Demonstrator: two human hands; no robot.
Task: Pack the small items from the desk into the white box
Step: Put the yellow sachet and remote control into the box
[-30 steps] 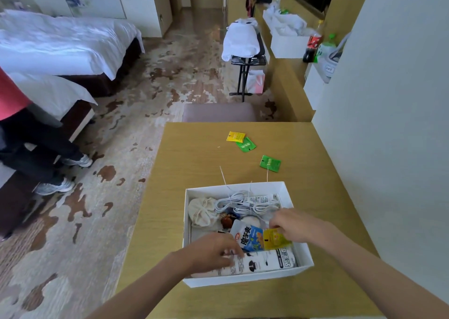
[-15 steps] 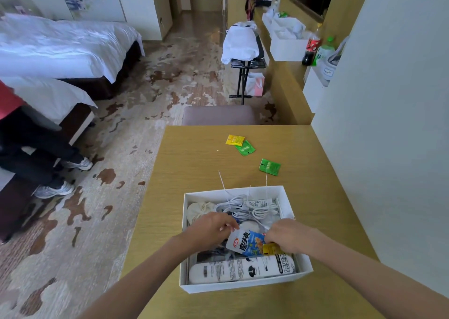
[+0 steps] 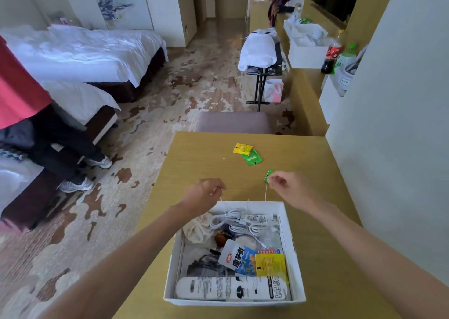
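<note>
Fingers of the right hand (image 3: 283, 181) pinch the corner of a green packet (image 3: 268, 176) just beyond the far wall of the white box (image 3: 290, 243), with a thin string hanging below them toward that wall. Fingers of the left hand (image 3: 206, 191) are curled together and seem to pinch another thin string, though what it holds is too fine to tell. Judging by this, the step in hand is gathering the last loose items; the next move calls for drawing the green packet back and dropping it into the box. Farther out past the fingers, a yellow packet (image 3: 242, 148) and a second green packet (image 3: 252, 158) lie touching on the surface (image 3: 194, 163), not yet packed. Below the wrists, a white cable (image 3: 233, 221) and a snack pouch (image 3: 239, 258) crowd the box, so the strings may snag there.
</note>
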